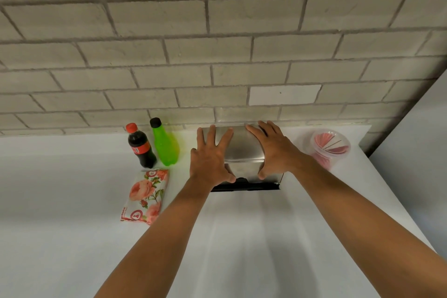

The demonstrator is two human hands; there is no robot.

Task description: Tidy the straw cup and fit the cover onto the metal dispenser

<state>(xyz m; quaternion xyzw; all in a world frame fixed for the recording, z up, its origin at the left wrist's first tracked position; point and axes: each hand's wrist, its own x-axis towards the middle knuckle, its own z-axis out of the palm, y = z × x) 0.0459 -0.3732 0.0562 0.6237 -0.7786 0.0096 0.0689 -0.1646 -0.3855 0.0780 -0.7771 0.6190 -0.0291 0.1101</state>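
A shiny curved metal cover (243, 146) sits on the metal dispenser, whose black base (251, 186) shows along the front. My left hand (211, 157) grips the cover's left side, fingers spread over the top and thumb on the front face. My right hand (272, 149) grips its right side the same way. To the right stands a clear plastic straw cup (330, 146) holding several red and white straws; neither hand touches it.
A white counter (72, 201) runs up to a grey brick wall (217, 55). Left of the dispenser stand a dark cola bottle (141, 146) and a green bottle (165, 144). A floral tissue pack (146, 196) lies in front of them. The counter's right edge (391, 201) drops off.
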